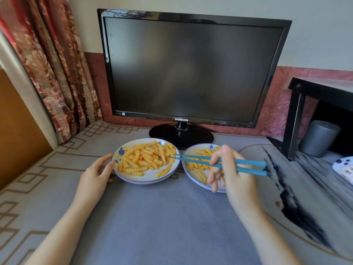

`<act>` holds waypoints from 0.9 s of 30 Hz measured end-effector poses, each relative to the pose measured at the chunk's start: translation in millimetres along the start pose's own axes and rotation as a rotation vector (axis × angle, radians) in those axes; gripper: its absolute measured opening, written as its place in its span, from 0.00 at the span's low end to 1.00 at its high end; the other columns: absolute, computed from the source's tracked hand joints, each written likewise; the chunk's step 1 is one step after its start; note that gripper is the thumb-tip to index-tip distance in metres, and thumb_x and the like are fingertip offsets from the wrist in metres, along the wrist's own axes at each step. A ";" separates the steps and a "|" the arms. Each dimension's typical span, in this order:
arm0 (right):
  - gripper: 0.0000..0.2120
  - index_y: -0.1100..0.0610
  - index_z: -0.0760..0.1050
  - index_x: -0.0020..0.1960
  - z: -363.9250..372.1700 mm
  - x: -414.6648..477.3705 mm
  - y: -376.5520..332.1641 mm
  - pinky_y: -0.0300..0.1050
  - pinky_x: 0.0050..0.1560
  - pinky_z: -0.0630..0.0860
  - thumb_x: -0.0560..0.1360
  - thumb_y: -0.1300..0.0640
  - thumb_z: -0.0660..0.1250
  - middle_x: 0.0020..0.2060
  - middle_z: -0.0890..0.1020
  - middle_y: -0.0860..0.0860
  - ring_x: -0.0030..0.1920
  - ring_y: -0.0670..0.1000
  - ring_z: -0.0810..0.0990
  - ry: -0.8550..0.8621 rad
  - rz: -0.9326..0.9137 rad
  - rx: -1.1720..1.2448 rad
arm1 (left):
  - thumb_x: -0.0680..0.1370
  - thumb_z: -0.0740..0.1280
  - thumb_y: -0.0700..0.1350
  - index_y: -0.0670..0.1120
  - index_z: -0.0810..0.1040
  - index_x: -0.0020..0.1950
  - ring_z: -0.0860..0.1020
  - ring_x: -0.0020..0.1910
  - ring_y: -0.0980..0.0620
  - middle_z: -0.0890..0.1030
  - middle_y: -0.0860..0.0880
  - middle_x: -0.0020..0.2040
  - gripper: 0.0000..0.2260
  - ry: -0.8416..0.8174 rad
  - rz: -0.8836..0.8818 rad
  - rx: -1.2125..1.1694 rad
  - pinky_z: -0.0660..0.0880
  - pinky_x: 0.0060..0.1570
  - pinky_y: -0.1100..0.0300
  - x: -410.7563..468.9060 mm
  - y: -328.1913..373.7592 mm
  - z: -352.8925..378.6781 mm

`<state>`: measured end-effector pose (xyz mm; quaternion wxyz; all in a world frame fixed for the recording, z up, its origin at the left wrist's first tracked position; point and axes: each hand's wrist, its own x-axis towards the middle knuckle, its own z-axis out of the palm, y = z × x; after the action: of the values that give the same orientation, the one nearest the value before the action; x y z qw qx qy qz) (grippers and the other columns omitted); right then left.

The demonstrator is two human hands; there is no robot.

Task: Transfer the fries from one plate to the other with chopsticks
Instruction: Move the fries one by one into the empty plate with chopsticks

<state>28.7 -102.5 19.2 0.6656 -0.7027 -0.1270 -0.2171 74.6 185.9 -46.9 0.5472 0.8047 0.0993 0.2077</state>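
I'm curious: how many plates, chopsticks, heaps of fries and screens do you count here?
Plates: 2, the left plate and the right plate
Chopsticks: 2, both in the right hand
Heaps of fries: 2, one on each plate
Screens: 1, the monitor
Total: 7

"SAMSUNG" reads on the monitor (183,73) bezel.

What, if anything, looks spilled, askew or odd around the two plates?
Nothing stands out. The fries lie inside the left plate and right plate, none on the cloth; both plates sit flat, side by side.
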 end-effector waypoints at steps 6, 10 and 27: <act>0.19 0.50 0.71 0.33 12.7 0.7 12.5 0.34 0.23 0.65 0.79 0.47 0.53 0.23 0.75 0.61 0.20 0.54 0.71 -0.030 0.043 -0.011 | 0.81 0.60 0.43 0.47 0.75 0.64 0.78 0.41 0.58 0.81 0.55 0.43 0.13 -0.011 -0.003 -0.011 0.72 0.31 0.77 0.7 -1.5 0.4; 0.20 0.58 0.71 0.36 16.6 2.0 18.3 0.33 0.23 0.65 0.83 0.52 0.53 0.23 0.75 0.58 0.21 0.53 0.71 -0.002 0.092 0.017 | 0.81 0.60 0.43 0.48 0.76 0.64 0.78 0.40 0.57 0.83 0.48 0.47 0.13 0.000 0.005 0.001 0.71 0.31 0.78 0.9 -2.3 0.1; 0.22 0.59 0.70 0.34 20.6 1.6 14.9 0.35 0.21 0.64 0.83 0.52 0.52 0.21 0.72 0.60 0.19 0.53 0.68 0.109 0.132 0.068 | 0.81 0.60 0.43 0.47 0.75 0.65 0.77 0.37 0.54 0.81 0.48 0.46 0.14 0.007 0.006 0.021 0.70 0.31 0.80 -1.7 2.9 0.2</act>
<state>39.9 -83.5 6.4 0.7077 -0.6738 -0.0512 -0.2062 73.0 183.9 -44.6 0.5378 0.8099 0.1010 0.2113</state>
